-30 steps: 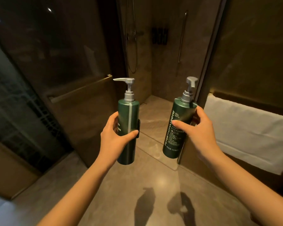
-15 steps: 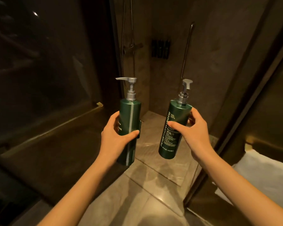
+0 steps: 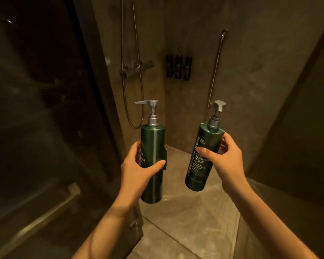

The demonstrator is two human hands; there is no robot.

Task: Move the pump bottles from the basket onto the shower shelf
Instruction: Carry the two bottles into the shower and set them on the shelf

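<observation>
Left hand [image 3: 138,165]: grip wrapped round upright dark green cylindrical pump bottle [image 3: 152,161].
Right hand [image 3: 230,161]: grip clasping tilted, labelled green pump bottle [image 3: 204,157].
Progress: both carried, neither shelved yet.

2 green pump bottles [image 3: 152,161] [image 3: 204,157] in 2 hands [image 3: 137,169] [image 3: 226,161], 3 dark bottles [image 3: 178,66] on back wall, 1 shower hose [image 3: 138,81], 1 mixer valve [image 3: 137,69], 1 grab bar [image 3: 216,68].

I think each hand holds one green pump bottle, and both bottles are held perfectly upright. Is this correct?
Not quite. In the head view, the left hand holds its green pump bottle about upright, but the bottle in the right hand is tilted, its pump leaning to the right. The rest is correct.
</observation>
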